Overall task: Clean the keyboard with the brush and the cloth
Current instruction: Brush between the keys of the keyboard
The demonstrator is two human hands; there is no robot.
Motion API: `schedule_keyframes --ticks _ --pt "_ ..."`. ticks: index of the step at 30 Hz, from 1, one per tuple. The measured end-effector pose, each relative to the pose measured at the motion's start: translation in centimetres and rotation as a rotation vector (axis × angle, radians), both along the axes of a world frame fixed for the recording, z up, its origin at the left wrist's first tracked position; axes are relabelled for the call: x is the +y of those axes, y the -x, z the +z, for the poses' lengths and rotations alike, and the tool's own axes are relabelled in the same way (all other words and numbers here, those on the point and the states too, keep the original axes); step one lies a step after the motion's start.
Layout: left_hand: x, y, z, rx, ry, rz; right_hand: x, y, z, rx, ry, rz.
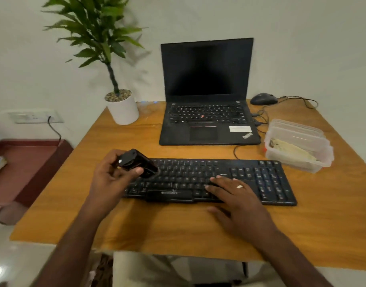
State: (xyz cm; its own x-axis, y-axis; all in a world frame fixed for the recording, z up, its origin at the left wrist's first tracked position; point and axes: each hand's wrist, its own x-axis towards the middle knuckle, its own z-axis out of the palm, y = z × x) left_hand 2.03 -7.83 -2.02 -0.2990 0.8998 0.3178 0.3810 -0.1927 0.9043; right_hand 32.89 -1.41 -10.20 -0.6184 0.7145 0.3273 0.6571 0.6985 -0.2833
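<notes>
A black keyboard (260, 179) lies across the wooden table (178, 228) in front of me. My left hand (111, 179) is closed around a black brush (138, 162), whose bristle end rests on the keyboard's upper left keys. My right hand (236, 201) lies flat with fingers spread on the middle keys, pressing the keyboard down; a ring shows on one finger. A yellowish cloth (292, 149) sits inside a clear plastic box (302, 162) at the right of the keyboard.
An open black laptop (207, 100) stands behind the keyboard. A potted plant (122, 108) is at the back left, and a black mouse (264, 99) with cables at the back right. A reddish low cabinet (28, 162) stands left of the table.
</notes>
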Motion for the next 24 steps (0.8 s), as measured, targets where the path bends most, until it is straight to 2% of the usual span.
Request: schedule_keyframes --ticks 4,8,12,14,18,20,24 --pt "-1.8 4.2 0.1 0.006 0.054 0.039 0.5 -1.7 0.0 0.028 -0.003 0.048" --pt "-1.8 5.1 -0.5 -0.015 0.121 -0.073 0.5 -1.8 0.1 0.026 -0.027 0.032" --pt "-0.3 2.5 -1.3 -0.064 0.188 -0.209 0.3 -1.7 -0.1 0.021 -0.047 0.015" --pt "0.4 1.5 -1.4 -0.122 0.163 -0.221 0.2 -1.7 -0.1 0.02 -0.053 0.001" --pt "0.4 1.9 -1.6 -0.354 0.11 -0.149 0.2 -1.7 -0.1 0.009 -0.06 -0.008" --pt "-0.2 3.0 -1.6 -0.34 0.094 -0.081 0.3 -1.8 -0.2 0.012 -0.057 -0.003" --pt "-1.3 5.4 -1.1 -0.145 0.138 -0.062 0.3 -1.7 -0.2 0.019 -0.053 0.005"
